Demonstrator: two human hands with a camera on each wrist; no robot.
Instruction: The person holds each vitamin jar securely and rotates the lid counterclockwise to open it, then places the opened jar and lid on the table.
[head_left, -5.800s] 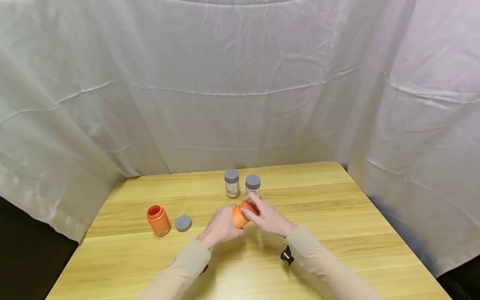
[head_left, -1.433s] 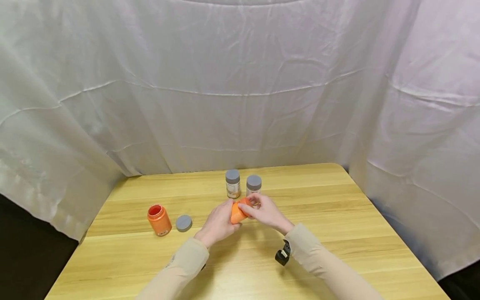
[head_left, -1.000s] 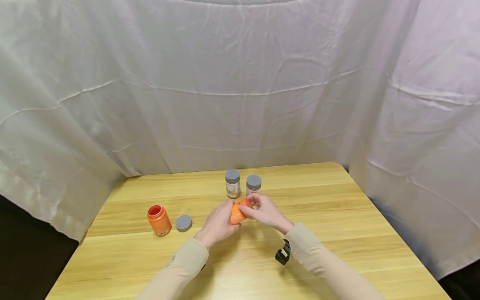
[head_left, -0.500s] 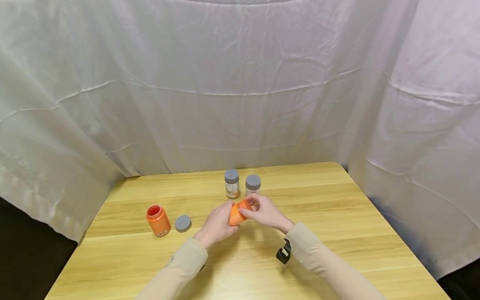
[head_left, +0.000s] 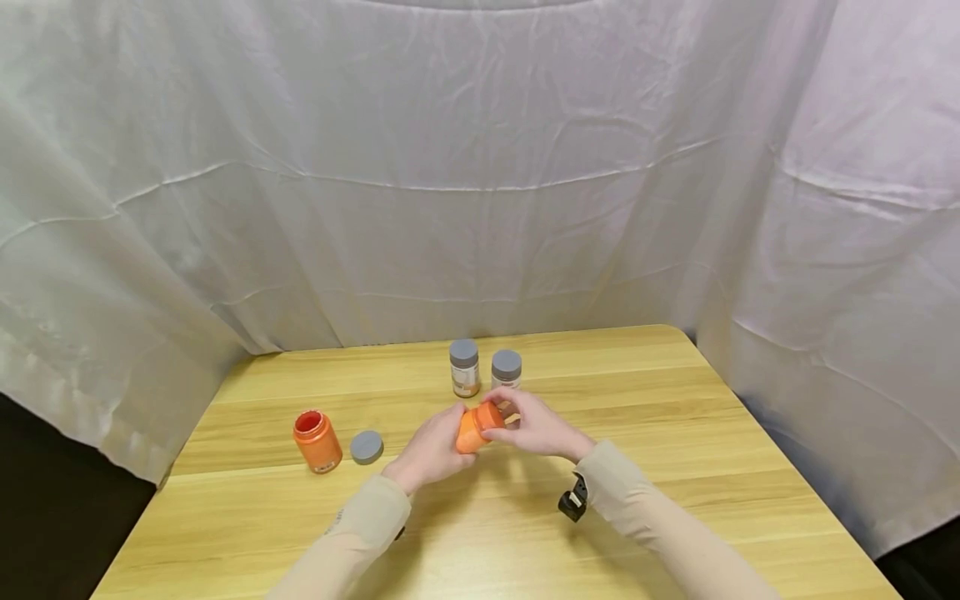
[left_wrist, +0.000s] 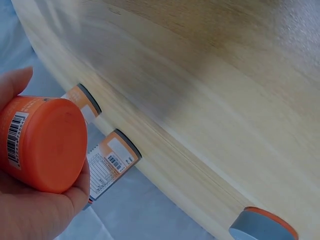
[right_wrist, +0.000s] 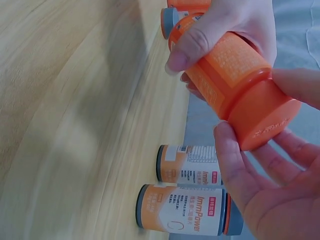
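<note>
My left hand (head_left: 435,446) grips the body of an orange pill bottle (head_left: 471,435), held tilted above the table with its base toward me in the left wrist view. Its ridge-necked orange cap (right_wrist: 262,112) is on the bottle. Fingertips and thumb of my right hand (head_left: 536,425) pinch this cap around its side. Beyond the hands stand two white-and-orange bottles with grey lids, a left one (head_left: 465,371) and a right one (head_left: 506,367), the latter partly behind my right hand.
To the left stands an uncapped orange jar (head_left: 318,442), its mouth facing up. A loose grey lid (head_left: 367,447) lies beside it on the wooden table (head_left: 675,442). A pale curtain (head_left: 480,208) hangs behind and at both sides.
The orange bottle has shifted slightly left and toward me. My right fingers have spread and changed their hold around the cap, which shows more now. Other things have stayed in place.
</note>
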